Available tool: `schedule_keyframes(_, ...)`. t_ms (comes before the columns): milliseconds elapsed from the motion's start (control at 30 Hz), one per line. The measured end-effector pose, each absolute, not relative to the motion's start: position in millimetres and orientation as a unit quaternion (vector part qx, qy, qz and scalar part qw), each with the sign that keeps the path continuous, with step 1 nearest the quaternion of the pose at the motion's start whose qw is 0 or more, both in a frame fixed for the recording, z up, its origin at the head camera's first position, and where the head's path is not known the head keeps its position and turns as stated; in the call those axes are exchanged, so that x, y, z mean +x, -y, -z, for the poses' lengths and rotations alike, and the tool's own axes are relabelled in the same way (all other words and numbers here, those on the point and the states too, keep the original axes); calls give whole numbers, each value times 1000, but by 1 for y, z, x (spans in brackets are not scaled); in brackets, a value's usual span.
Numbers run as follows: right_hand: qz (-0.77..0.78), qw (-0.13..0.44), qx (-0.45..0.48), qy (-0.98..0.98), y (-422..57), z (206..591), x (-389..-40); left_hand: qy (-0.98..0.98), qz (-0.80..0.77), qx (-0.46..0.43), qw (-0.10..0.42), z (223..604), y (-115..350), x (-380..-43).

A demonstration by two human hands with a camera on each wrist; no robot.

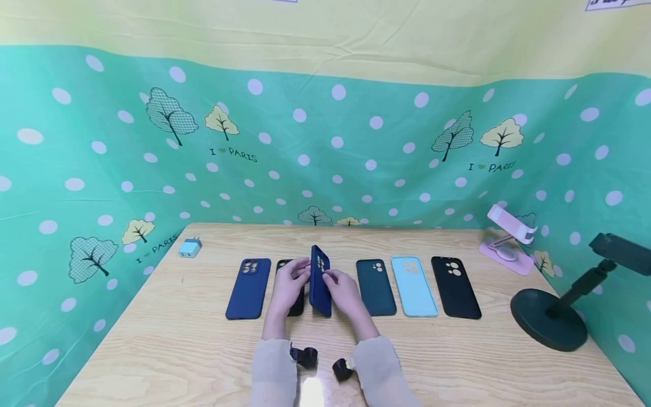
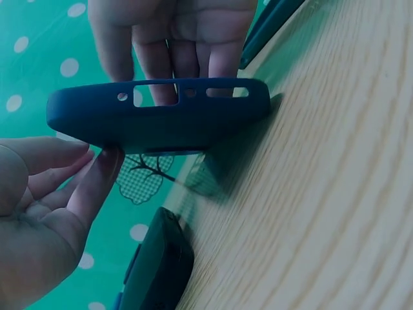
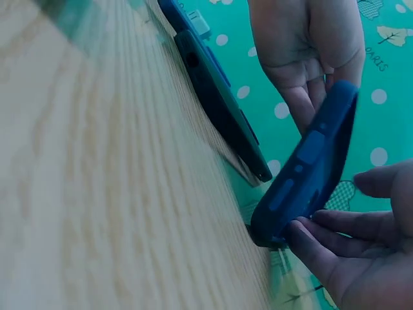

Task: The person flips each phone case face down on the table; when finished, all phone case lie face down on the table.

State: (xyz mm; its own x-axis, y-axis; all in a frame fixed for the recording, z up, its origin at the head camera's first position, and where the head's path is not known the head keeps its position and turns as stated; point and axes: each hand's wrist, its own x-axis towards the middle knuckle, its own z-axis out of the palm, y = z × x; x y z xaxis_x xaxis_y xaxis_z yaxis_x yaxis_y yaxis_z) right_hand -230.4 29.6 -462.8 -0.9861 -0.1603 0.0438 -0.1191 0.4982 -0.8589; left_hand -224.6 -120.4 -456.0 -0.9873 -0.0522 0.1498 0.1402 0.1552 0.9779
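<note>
A dark blue phone case (image 1: pixel 319 288) stands tilted on its long edge between my two hands. My left hand (image 1: pixel 290 282) holds its left side, thumb and fingertips at the case in the left wrist view. From the right, my right hand (image 1: pixel 346 291) grips it near the camera holes, with thumb and fingers (image 3: pixel 310 245) at its lower edge in the right wrist view. The port and speaker slots of the case (image 2: pixel 213 123) face the left wrist camera. A black phone case (image 1: pixel 297 305) lies under my left hand, partly hidden by it.
Another blue case (image 1: pixel 248 291) lies at left. To the right lie a dark green case (image 1: pixel 376 291), a light blue case (image 1: pixel 414 291) and a black case (image 1: pixel 458 294). A charger plug (image 1: pixel 190 247), a pink phone stand (image 1: pixel 503 249) and a black stand (image 1: pixel 549 319) sit farther out.
</note>
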Motion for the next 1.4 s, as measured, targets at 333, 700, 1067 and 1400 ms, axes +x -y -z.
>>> schedule_keyframes(333, 550, 42, -50, -832, -21, 463, -228, 747, 662, -26, 57, 455, 117, -226)
schedule_keyframes(700, 551, 35, -46, -832, -19, 464, -229, 759, 648, -40, 48, 459, 115, -226)
schedule_keyframes(1067, 568, 21, -17, -823, -21, 458, -228, 775, 630, -35, 18, 460, 111, -226)
schedule_keyframes(1400, 596, -12, 12, -802, -26, 459, -229, 812, 584, -7, -25, 467, 109, -228)
